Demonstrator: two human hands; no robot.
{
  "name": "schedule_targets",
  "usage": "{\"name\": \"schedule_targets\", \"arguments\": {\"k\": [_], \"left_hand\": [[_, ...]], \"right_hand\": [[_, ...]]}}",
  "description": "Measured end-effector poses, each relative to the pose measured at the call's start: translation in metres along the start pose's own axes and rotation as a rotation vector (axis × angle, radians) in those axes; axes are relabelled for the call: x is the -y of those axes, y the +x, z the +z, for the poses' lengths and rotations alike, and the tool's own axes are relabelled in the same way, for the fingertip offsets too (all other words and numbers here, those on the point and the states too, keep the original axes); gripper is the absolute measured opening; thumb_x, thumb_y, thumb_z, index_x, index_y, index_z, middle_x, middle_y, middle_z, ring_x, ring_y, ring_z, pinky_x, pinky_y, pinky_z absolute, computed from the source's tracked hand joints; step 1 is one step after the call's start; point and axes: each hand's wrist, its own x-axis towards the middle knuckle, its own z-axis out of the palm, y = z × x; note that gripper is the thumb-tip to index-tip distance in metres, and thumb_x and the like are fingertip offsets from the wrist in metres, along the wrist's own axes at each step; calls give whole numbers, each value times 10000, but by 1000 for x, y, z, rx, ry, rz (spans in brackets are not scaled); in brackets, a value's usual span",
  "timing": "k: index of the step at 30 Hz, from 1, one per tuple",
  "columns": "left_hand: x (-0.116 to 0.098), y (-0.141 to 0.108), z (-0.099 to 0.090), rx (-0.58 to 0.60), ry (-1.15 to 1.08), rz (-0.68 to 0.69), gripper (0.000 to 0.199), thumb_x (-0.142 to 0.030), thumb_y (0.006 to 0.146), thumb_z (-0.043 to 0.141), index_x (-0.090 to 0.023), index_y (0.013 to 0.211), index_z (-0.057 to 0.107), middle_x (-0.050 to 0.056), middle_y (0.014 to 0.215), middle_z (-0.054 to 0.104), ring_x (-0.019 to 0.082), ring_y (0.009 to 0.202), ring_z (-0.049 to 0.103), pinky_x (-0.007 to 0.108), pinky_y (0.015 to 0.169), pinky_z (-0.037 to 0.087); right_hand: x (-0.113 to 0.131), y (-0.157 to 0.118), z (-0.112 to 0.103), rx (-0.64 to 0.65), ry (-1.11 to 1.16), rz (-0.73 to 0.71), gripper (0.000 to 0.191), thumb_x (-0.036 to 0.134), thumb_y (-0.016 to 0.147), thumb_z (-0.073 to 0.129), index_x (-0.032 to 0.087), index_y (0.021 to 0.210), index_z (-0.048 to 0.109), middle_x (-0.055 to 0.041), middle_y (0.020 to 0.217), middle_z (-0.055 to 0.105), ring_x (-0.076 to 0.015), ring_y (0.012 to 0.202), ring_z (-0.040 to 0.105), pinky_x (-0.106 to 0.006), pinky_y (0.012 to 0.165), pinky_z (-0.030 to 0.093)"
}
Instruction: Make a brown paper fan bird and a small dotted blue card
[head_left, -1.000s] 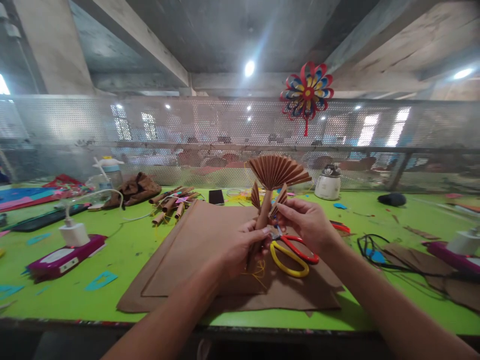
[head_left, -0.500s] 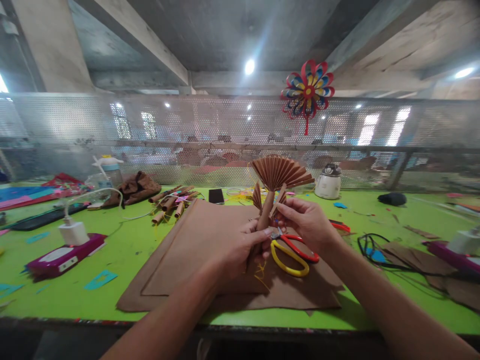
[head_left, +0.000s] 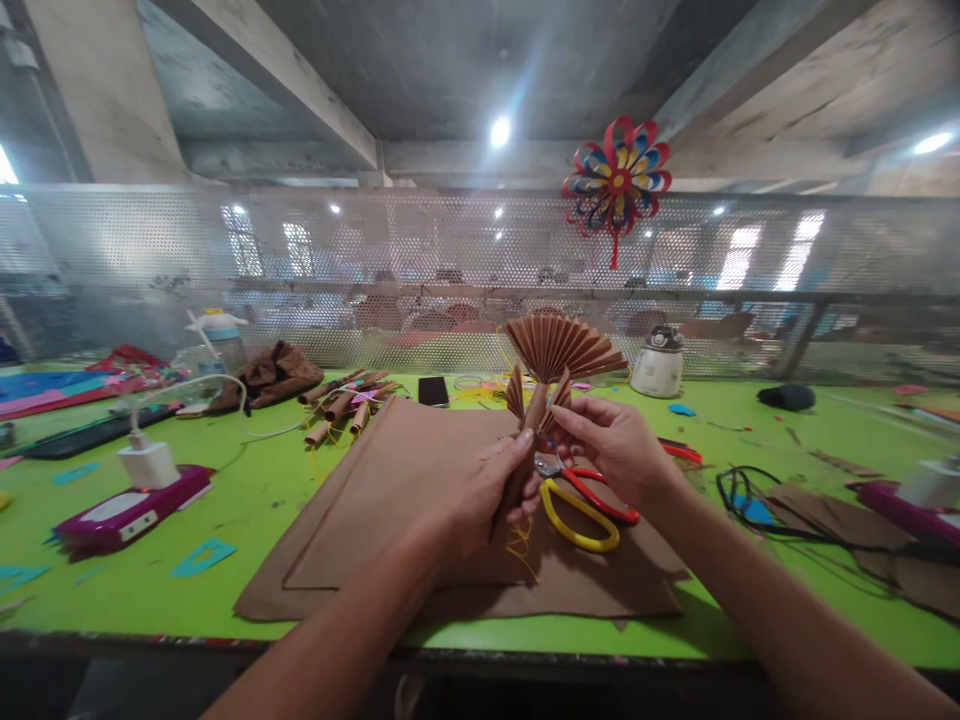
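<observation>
My left hand [head_left: 495, 485] is wrapped round the rolled stem of a brown paper fan [head_left: 566, 347], which stands upright with its pleats spread at the top. Two small pleated pieces flank the stem, and my right hand [head_left: 611, 440] pinches the small pleated paper piece [head_left: 558, 392] on the right side. Yellow thread [head_left: 520, 545] dangles below my left hand. Just under my hands, scissors [head_left: 579, 515] with one yellow and one red handle lie on sheets of brown paper [head_left: 375, 520]. The left fingertips are partly hidden behind the stem.
Rolled brown paper tubes [head_left: 349, 405] are piled at the back left, beside a phone [head_left: 433, 391]. A purple power strip [head_left: 135, 510] with a white plug sits left. Further right stand a white bottle [head_left: 658, 365], a black cable [head_left: 757, 500] and brown scraps [head_left: 840, 520].
My left thumb has shifted up slightly along the stem. Both hands keep hold of the fan and its side piece, otherwise almost still.
</observation>
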Motion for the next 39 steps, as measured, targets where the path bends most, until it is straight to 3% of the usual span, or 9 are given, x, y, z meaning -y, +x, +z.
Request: {"name": "schedule_targets", "arguments": {"k": [7, 17, 26, 39], "left_hand": [[0, -3, 1, -23, 49, 26, 328, -502, 861, 462, -176, 827, 463, -58, 564, 421, 59, 443, 406, 168, 387, 228], [-2, -6, 3, -134, 271, 7, 366, -542, 852, 460, -182, 786, 472, -56, 524, 447, 67, 415, 389, 198, 386, 206], [-3, -5, 3, -92, 147, 74, 339, -513, 851, 484, -178, 799, 480, -51, 543, 438, 65, 427, 390, 194, 386, 226], [0, -4, 1, -33, 152, 38, 350, -515, 867, 452, -168, 849, 495, -44, 572, 428, 72, 461, 425, 187, 414, 249]], "right_hand": [[0, 0, 3, -36, -6, -55, 255, 340, 678, 758, 175, 842, 653, 1, 690, 648, -101, 540, 551, -251, 508, 451], [-1, -1, 6, -101, 64, 0, 278, 318, 626, 789, 167, 773, 608, 45, 557, 550, -66, 442, 448, -209, 410, 354], [2, -2, 6, -72, 68, 14, 269, 317, 638, 779, 172, 766, 593, 59, 521, 527, -63, 425, 441, -203, 395, 348], [8, -2, 4, -131, 89, 143, 306, 296, 578, 813, 145, 700, 576, 46, 480, 533, -47, 374, 443, -168, 340, 307]]}}
